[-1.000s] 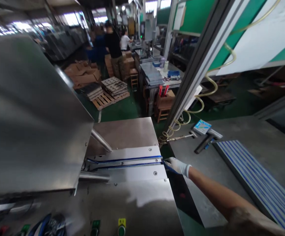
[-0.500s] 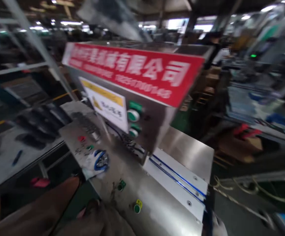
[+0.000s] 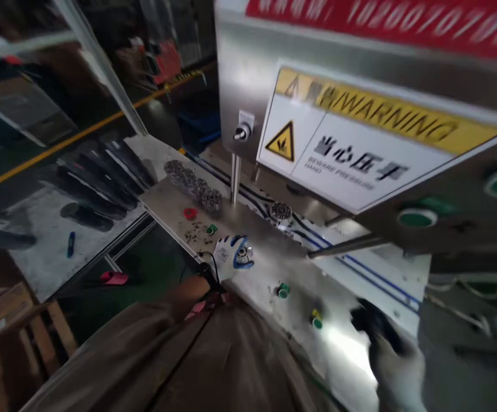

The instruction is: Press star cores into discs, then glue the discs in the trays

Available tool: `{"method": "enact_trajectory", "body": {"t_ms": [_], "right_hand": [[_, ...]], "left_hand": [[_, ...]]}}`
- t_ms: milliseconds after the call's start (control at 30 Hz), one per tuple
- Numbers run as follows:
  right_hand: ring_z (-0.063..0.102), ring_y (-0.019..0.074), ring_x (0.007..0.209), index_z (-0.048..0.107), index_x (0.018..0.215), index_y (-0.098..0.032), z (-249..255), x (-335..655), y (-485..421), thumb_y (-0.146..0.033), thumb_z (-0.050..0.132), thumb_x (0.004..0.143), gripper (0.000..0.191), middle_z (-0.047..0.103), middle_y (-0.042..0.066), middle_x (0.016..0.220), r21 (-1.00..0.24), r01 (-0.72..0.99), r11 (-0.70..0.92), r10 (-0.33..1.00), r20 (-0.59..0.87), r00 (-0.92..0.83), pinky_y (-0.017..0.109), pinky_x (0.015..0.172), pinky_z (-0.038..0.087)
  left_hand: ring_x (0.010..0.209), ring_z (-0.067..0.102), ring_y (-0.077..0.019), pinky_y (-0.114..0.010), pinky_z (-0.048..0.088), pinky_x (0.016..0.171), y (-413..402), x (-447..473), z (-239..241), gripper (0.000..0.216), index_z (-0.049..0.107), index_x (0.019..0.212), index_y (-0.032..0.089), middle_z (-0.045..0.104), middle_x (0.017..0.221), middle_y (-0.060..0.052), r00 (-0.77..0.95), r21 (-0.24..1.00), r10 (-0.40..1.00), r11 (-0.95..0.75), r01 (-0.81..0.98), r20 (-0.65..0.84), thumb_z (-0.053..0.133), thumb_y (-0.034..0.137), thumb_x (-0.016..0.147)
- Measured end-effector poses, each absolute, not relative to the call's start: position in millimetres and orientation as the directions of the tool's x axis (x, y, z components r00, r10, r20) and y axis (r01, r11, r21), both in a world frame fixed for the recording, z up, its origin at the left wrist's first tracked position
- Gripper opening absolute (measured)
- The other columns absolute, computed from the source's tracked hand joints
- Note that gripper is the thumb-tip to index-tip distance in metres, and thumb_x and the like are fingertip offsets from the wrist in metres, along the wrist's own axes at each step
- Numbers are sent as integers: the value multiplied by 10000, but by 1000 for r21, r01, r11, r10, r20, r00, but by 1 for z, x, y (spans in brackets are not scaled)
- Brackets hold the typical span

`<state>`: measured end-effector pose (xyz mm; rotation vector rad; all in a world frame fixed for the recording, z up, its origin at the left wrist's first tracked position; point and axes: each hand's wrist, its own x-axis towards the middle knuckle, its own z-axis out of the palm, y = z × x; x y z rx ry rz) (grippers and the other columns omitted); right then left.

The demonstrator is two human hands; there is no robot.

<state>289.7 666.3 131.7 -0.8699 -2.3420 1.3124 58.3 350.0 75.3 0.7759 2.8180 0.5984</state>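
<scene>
My left hand (image 3: 231, 257), in a white glove with blue coating, rests on the steel machine plate (image 3: 269, 274) and seems shut on a small metal disc (image 3: 244, 252). Several ridged metal discs (image 3: 192, 183) lie in a row behind it, and another disc (image 3: 281, 212) sits by the blue-lined channel (image 3: 360, 257). My right hand (image 3: 388, 360), also gloved, is blurred at the lower right near a dark item (image 3: 372, 320). A tan sleeve (image 3: 214, 355) covers the bottom of the view.
A warning label (image 3: 360, 131) and red banner (image 3: 381, 17) are on the overhanging steel housing. Push buttons (image 3: 283, 290) dot the plate. To the left, a grey table (image 3: 55, 252) holds dark pieces and a blue marker (image 3: 71, 244), with wooden crates (image 3: 25, 326) below.
The view has swung from the far factory floor round to the machine's front panel. My right hand has left the blue strip at the slot, and my left hand has come into view on the plate.
</scene>
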Motion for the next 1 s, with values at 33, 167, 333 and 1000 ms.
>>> {"method": "enact_trajectory", "body": {"t_ms": [33, 167, 333, 1000], "right_hand": [[745, 237, 691, 768, 1107, -192, 132, 277, 638, -609, 670, 887, 481, 790, 93, 847, -866, 360, 347, 632, -67, -772, 339, 588, 616], [753, 197, 753, 752, 1091, -189, 123, 217, 542, -519, 647, 906, 392, 796, 81, 912, -895, 283, 345, 461, -101, -882, 302, 661, 608], [743, 193, 804, 657, 1115, -193, 108, 177, 481, -325, 567, 934, 241, 781, 90, 948, -843, 250, 475, 386, -56, -921, 310, 737, 597], [715, 300, 892, 617, 1144, -124, 113, 134, 438, -291, 528, 936, 282, 751, 183, 966, -246, 441, 863, 365, -299, -882, 350, 775, 492]], "left_hand": [[1260, 573, -330, -524, 467, 1102, 347, 56, 73, 632, 577, 1427, 207, 579, 1413, -165, -835, 429, 546, 771, 470, -68, 709, 536, 904], [1301, 520, -380, -521, 396, 1127, 342, 47, 65, 871, 496, 1519, 212, 546, 1466, -167, -796, 451, 603, 727, 518, -59, 766, 625, 801], [1307, 495, -383, -505, 378, 1110, 335, 35, 63, 863, 484, 1518, 200, 531, 1474, -170, -702, 462, 708, 650, 603, -80, 742, 611, 804], [1316, 456, -401, -547, 348, 1102, 333, 30, 67, 736, 428, 1547, 197, 483, 1493, -180, -656, 450, 739, 642, 620, -152, 636, 407, 873]]}}
